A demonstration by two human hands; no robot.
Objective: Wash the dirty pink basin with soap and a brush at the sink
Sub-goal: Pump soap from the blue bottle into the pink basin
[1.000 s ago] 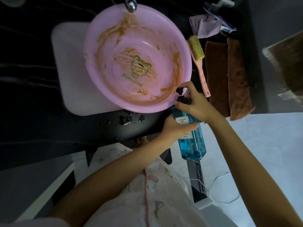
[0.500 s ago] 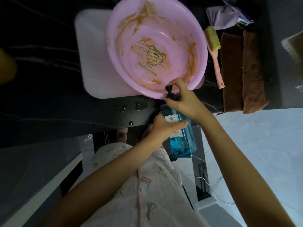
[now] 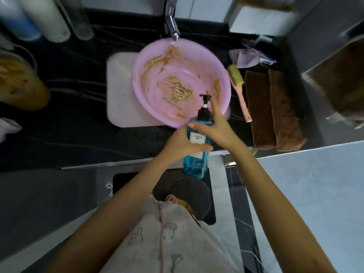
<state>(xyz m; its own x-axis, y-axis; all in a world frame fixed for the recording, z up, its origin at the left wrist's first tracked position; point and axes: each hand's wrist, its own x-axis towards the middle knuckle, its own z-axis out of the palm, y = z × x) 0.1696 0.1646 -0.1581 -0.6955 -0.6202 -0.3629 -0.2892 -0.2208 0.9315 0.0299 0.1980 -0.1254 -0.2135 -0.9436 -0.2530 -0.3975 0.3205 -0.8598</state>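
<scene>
Basin (image 3: 149, 95) noted in the white sink (image 3: 120, 91), rim under the faucet (image 3: 173, 28); inner wall and floor are smeared with brown residue (cartoon print visible at centre). Blue soap bottle (image 3: 195, 164) is held upright-ish above the counter edge, its pump head projecting over the basin's near rim. Left hand (image 3: 181, 144) is wrapped round the bottle body, thumb laid across the label, fingers hidden behind. Right hand (image 3: 218, 129) is spread: fingers straight and extended alongside the pump on its right, thumb stretched across the bottle shoulder; contact with the pump head cannot be told. Basin thus lies just beyond both hands, untouched by either. Brush (image 3: 235, 76) is seen on the dark counter just right of the basin, bristles up, beside two folded brown towels (image 3: 273, 111).
</scene>
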